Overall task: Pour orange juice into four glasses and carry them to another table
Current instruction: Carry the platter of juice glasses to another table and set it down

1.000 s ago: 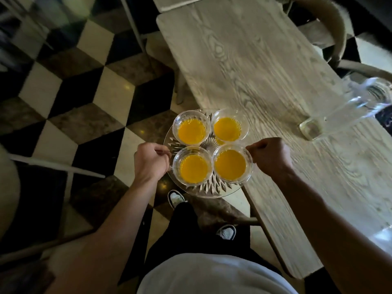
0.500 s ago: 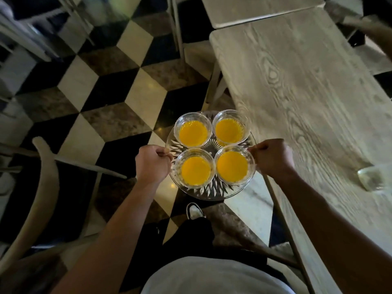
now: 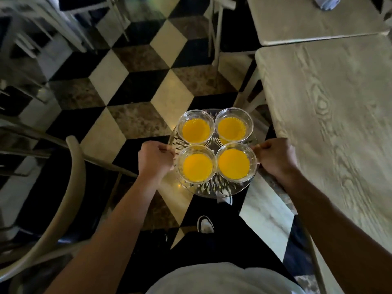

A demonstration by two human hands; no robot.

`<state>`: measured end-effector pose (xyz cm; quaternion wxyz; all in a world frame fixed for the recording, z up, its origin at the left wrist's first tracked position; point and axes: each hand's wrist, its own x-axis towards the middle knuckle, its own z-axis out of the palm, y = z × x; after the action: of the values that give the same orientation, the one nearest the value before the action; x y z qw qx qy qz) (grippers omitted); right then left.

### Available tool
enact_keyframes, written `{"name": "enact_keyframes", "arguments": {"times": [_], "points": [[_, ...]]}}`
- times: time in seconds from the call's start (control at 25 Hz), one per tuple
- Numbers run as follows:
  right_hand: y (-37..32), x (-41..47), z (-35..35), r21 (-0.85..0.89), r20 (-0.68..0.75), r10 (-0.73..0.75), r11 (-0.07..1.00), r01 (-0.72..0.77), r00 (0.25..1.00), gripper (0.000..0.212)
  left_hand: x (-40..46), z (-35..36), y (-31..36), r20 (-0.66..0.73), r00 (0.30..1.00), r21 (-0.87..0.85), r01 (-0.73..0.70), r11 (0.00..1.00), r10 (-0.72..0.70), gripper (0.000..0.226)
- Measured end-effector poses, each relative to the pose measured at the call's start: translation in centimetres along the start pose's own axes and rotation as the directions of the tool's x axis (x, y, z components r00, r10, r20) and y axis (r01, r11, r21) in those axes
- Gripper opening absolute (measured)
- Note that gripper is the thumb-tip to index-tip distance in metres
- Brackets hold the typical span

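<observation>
A round cut-glass tray (image 3: 214, 188) hangs in the air over the chequered floor, level with my waist. On it stand several clear glasses of orange juice, among them a near-left glass (image 3: 197, 164), a near-right glass (image 3: 234, 163) and a far-left glass (image 3: 196, 129). My left hand (image 3: 156, 159) grips the tray's left rim with curled fingers. My right hand (image 3: 275, 157) grips the right rim the same way. The tray is held level and the juice lies flat.
A long pale wooden table (image 3: 331, 128) runs along my right, its edge close to my right hand. A second table (image 3: 307, 20) adjoins it at the top. A curved chair back (image 3: 70, 187) stands at my left. More chairs (image 3: 53, 26) fill the upper left.
The tray has left the wooden table's edge and now hangs over the floor. The view has swung left; the glass pitcher on the table is out of sight. Both grips are unchanged.
</observation>
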<state>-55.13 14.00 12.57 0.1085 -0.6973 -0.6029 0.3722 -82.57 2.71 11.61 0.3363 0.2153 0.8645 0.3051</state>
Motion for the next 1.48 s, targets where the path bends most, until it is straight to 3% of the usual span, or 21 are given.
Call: {"name": "enact_keyframes", "arguments": {"times": [0.24,0.72,0.92,1.08,1.48], "points": [[-3.5,5.4,1.7,-0.022,0.025,-0.041,0.999,0.042,0.999,0.024,4.7,-0.5,1.8,-0.021,0.997,-0.097,0.065,0.993,-0.068,0.033],[-14.6,19.6,2.3,-0.055,0.134,-0.184,0.98,0.193,0.974,0.014,15.8,-1.6,10.9,-0.166,0.98,-0.031,0.104,0.994,-0.108,0.012],[-18.3,24.4,1.9,-0.051,0.114,-0.204,0.976,0.211,0.972,0.02,20.2,-1.2,14.3,-0.173,0.978,-0.1,0.099,0.99,-0.115,0.019],[-20.9,28.1,1.8,-0.068,0.138,-0.206,0.974,0.217,0.969,0.022,24.8,-1.1,16.1,-0.131,0.982,-0.128,0.121,0.984,-0.138,0.004],[-28.9,36.9,3.8,-0.022,0.112,-0.183,0.982,0.186,0.977,0.023,37.0,-2.6,21.2,-0.08,0.994,-0.107,0.064,0.992,-0.073,0.023]]}}
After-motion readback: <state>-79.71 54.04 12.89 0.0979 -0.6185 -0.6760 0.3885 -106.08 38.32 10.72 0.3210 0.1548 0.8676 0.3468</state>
